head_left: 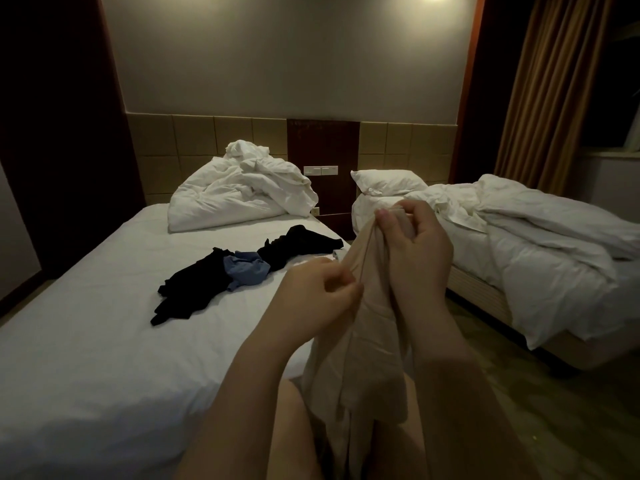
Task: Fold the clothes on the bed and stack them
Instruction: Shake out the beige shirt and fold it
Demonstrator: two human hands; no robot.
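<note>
A beige garment (363,348) hangs bunched in front of me, above the right edge of the left bed (104,341). My left hand (315,299) pinches its edge at mid height. My right hand (412,251) grips its top, fingers curled round the cloth. On the white sheet behind lie a black garment (188,289), a crumpled blue garment (246,270) and another black garment (298,245), all unfolded in a loose row.
A rumpled white duvet (239,192) is heaped at the head of the left bed. A second bed (519,254) with pillow and duvet stands at the right, with a narrow floor gap (519,410) between. Brown curtains (550,84) hang at the far right.
</note>
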